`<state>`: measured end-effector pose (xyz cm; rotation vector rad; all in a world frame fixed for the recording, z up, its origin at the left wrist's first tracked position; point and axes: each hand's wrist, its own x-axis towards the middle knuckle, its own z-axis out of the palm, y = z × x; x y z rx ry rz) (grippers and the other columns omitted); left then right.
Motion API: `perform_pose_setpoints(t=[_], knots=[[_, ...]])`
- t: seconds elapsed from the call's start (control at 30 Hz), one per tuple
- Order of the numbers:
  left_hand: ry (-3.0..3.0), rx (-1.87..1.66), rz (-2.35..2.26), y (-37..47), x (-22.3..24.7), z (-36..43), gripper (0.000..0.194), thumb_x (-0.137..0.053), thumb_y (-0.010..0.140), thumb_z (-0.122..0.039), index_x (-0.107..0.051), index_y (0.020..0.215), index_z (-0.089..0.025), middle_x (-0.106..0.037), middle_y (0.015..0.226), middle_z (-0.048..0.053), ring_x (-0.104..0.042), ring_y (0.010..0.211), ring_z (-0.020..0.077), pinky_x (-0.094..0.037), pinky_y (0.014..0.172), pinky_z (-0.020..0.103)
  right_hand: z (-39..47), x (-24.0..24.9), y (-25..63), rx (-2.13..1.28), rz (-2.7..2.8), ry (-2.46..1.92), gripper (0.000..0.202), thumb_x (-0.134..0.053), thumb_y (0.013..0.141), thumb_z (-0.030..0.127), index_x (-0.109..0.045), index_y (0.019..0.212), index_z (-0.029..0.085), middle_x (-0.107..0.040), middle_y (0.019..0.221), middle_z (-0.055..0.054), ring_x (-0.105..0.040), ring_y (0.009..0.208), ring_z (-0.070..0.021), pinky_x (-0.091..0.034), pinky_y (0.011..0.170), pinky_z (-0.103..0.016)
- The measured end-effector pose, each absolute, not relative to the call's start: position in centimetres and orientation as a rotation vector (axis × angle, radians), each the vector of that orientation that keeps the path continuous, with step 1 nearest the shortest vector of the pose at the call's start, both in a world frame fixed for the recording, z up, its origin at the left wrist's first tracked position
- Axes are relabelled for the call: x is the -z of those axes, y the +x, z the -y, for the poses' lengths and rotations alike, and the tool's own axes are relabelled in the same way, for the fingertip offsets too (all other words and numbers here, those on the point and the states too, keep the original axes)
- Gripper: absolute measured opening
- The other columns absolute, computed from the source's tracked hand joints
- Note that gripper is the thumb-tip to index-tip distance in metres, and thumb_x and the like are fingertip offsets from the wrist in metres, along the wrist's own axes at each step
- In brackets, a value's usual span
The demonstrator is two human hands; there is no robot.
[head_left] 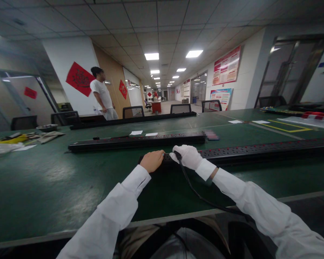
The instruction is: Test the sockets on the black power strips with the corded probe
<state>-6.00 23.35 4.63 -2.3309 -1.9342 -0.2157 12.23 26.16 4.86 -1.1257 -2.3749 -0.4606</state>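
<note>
the green worktable [43,187] fills most of my view, running wide to both sides and off toward a long corridor. on it lie three long black power strips. the farthest strip [132,119] sits along the table's back edge by a row of dark chairs. the middle strip [136,141] lies well apart from my hands, with a few white paper slips just behind it. the nearest strip [259,149] stretches away to my right, its row of sockets and red marks facing up, and its left end is right under my hands.

a person in a white shirt [102,95] stands at the far left side of the table, beside a wall with red diamond-shaped decorations. at the table's left edge there is a heap of cloths and yellow bits with a shallow metal bowl [46,127] near them.

a black cable [194,190] runs from the near strip's end, across the table and down over the front edge toward me.

my left hand [152,160], bare, is curled closed over the very end of the near strip, pressing on it. my right hand [187,156], in a white glove, is closed around the cable where it meets the strip, just beside my left hand.
</note>
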Motion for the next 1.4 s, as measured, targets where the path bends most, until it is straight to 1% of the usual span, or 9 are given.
perform_pose_setpoints(t=[0.23, 0.53, 0.7, 0.87, 1.1, 1.4], knots=[[-2.361, 0.227, 1.938, -6.24, -4.57, -23.51, 0.034, -0.020, 0.091, -0.032, -0.049, 0.108, -0.026, -0.061, 0.104, 0.002, -0.058, 0.093, 0.0182, -0.042, 0.076, 0.031, -26.23, -4.78, 12.30, 0.473, 2.368, -1.096, 0.044, -0.030, 0.084, 0.053, -0.060, 0.088, 0.021, -0.061, 0.074, -0.005, -0.052, 0.067, -0.0137, -0.029, 0.060, -0.023], [-2.371, 0.245, 1.920, -6.22, -4.62, -23.38, 0.035, -0.018, 0.091, -0.033, -0.050, 0.105, -0.025, -0.061, 0.103, 0.003, -0.058, 0.091, 0.0179, -0.042, 0.075, 0.030, -26.35, -4.71, 12.31, 0.472, 2.368, -1.108, 0.044, -0.030, 0.084, 0.053, -0.060, 0.088, 0.022, -0.060, 0.074, -0.005, -0.052, 0.066, -0.0135, -0.029, 0.059, -0.023], [-2.356, 0.224, 1.912, -6.23, -4.53, -23.45, 0.034, -0.019, 0.091, -0.032, -0.049, 0.106, -0.025, -0.061, 0.103, 0.003, -0.057, 0.092, 0.0178, -0.042, 0.077, 0.030, -26.51, -4.51, 12.30, 0.485, 2.358, -1.082, 0.043, -0.030, 0.084, 0.053, -0.060, 0.087, 0.022, -0.060, 0.073, -0.004, -0.051, 0.066, -0.0134, -0.028, 0.059, -0.023], [-2.331, 0.211, 1.874, -6.43, -4.12, -23.82, 0.033, -0.020, 0.091, -0.032, -0.049, 0.105, -0.025, -0.061, 0.103, 0.003, -0.058, 0.091, 0.0196, -0.042, 0.074, 0.032, -26.65, -4.38, 12.23, 0.498, 2.345, -1.090, 0.043, -0.031, 0.084, 0.053, -0.060, 0.087, 0.022, -0.060, 0.073, -0.005, -0.052, 0.067, -0.0137, -0.028, 0.060, -0.023], [-2.345, 0.256, 1.856, -6.56, -3.95, -23.86, 0.033, -0.019, 0.091, -0.032, -0.049, 0.103, -0.025, -0.062, 0.099, 0.003, -0.059, 0.088, 0.0186, -0.042, 0.072, 0.031, -26.55, -4.54, 12.25, 0.489, 2.359, -1.088, 0.041, -0.032, 0.084, 0.052, -0.060, 0.088, 0.022, -0.061, 0.074, -0.004, -0.052, 0.067, -0.0137, -0.028, 0.059, -0.023], [-2.362, 0.240, 1.866, -6.46, -4.20, -23.69, 0.034, -0.019, 0.091, -0.032, -0.049, 0.105, -0.024, -0.061, 0.100, 0.003, -0.059, 0.088, 0.0180, -0.042, 0.073, 0.030, -26.68, -4.38, 12.25, 0.504, 2.345, -1.080, 0.039, -0.032, 0.084, 0.052, -0.059, 0.087, 0.024, -0.060, 0.073, -0.004, -0.051, 0.065, -0.0136, -0.027, 0.058, -0.023]])
